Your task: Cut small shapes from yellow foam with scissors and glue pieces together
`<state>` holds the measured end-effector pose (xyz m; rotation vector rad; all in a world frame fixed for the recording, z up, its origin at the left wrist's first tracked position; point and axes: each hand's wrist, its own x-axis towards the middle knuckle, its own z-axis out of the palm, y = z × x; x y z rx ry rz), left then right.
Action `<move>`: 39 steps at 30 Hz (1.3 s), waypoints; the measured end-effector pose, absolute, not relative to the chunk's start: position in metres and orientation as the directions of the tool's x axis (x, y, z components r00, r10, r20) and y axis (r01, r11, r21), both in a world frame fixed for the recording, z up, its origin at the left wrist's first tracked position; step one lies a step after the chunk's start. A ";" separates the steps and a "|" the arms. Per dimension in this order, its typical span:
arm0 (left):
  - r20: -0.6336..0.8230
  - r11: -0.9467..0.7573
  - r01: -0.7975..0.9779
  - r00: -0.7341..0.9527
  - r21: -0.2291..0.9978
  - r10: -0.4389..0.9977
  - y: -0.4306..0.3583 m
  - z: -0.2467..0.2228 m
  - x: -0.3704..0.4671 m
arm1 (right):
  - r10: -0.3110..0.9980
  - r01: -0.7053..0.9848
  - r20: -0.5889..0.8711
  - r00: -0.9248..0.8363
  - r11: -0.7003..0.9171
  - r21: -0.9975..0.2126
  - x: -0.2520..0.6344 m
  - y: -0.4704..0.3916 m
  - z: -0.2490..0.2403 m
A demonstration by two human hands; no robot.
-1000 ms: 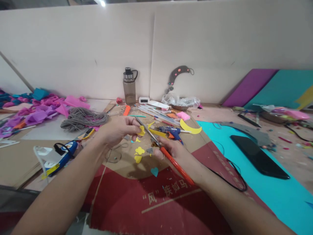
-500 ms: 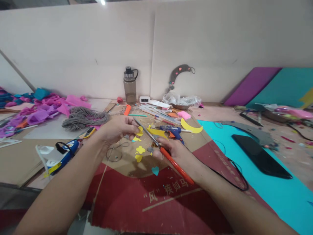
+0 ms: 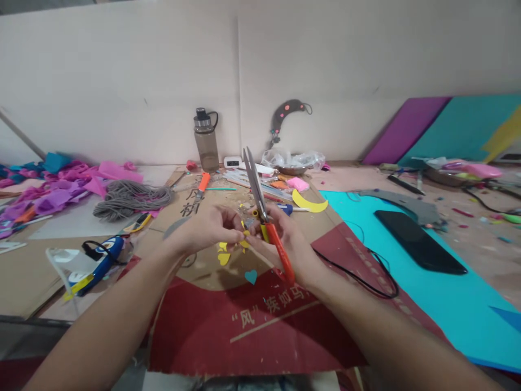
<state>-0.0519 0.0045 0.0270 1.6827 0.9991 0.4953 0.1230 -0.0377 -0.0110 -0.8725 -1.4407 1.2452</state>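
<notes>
Red-and-tan cardboard [image 3: 260, 347]: it is lying under your work, so rest your forearms lightly to avoid shifting it.
Turquoise sheet [image 3: 407, 320]: it is lying to your right, well apart from your fingers, with the black smartphone [image 3: 421, 241] resting on it.
Right hand [image 3: 293, 244]: you are gripping the scissors with curled fingers while a fingertip is reaching to the yellow piece; how the fingers are sitting in the grip is not clear.
Left hand [image 3: 217, 224]: your thumb and fingertips are pinching the small yellow piece.
Red-handled scissors [image 3: 282, 255]: their blades [image 3: 254, 182] are pointing up and away from you, nearly together; that angle is probably best while both hands are meeting.
Yellow crescent [image 3: 309, 202]: it is lying beyond your right hand, clear of the blades.
Blue heart [image 3: 251, 277]: it is lying nearer you on the cardboard; mind your sleeves or wrists brushing it.
Small yellow piece [image 3: 246, 233]: it is sitting between both hands' fingertips, above the cardboard; pinching gently should avoid creasing it.
</notes>
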 end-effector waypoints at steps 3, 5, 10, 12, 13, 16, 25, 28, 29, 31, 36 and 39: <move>-0.162 -0.076 0.397 0.531 0.915 0.832 0.004 0.023 -0.050 | 0.953 -0.065 0.231 -0.196 0.222 -0.973 0.122 -0.037 -0.013; -0.132 -0.060 0.355 0.492 0.933 0.861 0.003 0.018 -0.047 | 0.960 -0.084 0.235 -0.150 0.225 -0.971 0.123 -0.036 -0.015; -0.063 0.058 0.025 0.378 0.998 0.924 -0.005 0.000 -0.029 | 0.961 -0.091 0.274 0.034 0.276 -0.957 0.128 -0.029 -0.018; -0.047 0.072 -0.062 0.344 0.995 0.938 -0.008 -0.005 -0.022 | 0.954 -0.088 0.292 0.076 0.298 -0.951 0.129 -0.028 -0.019; -0.040 0.071 -0.085 0.326 0.994 0.945 -0.009 -0.007 -0.020 | 0.951 -0.090 0.298 0.085 0.305 -0.948 0.129 -0.027 -0.019; -0.046 0.077 -0.093 0.304 0.993 0.952 -0.009 -0.006 -0.019 | 0.953 -0.090 0.297 0.062 0.301 -0.949 0.127 -0.027 -0.017; -0.064 0.101 -0.210 0.177 0.972 0.982 0.002 0.020 -0.042 | 0.966 0.063 0.191 -0.174 0.205 -0.977 0.125 -0.031 -0.014; -0.046 0.084 -0.261 0.150 0.962 0.988 0.004 0.022 -0.045 | 0.944 0.145 0.210 -0.255 0.253 -0.957 0.126 -0.033 -0.015; -0.037 0.078 -0.278 0.148 0.957 0.988 0.004 0.022 -0.045 | 0.939 0.171 0.213 -0.271 0.265 -0.949 0.126 -0.033 -0.016; -0.019 0.066 -0.318 0.148 0.946 0.989 0.004 0.020 -0.044 | 0.932 0.207 0.204 -0.299 0.272 -0.940 0.126 -0.034 -0.019; 0.008 0.044 -0.360 0.140 0.932 0.990 0.006 0.015 -0.041 | 0.925 0.162 0.176 -0.338 0.241 -0.957 0.124 -0.036 -0.022; 0.011 0.035 -0.349 0.130 0.936 0.991 0.006 0.013 -0.041 | 0.923 0.122 0.176 -0.343 0.230 -0.965 0.123 -0.036 -0.020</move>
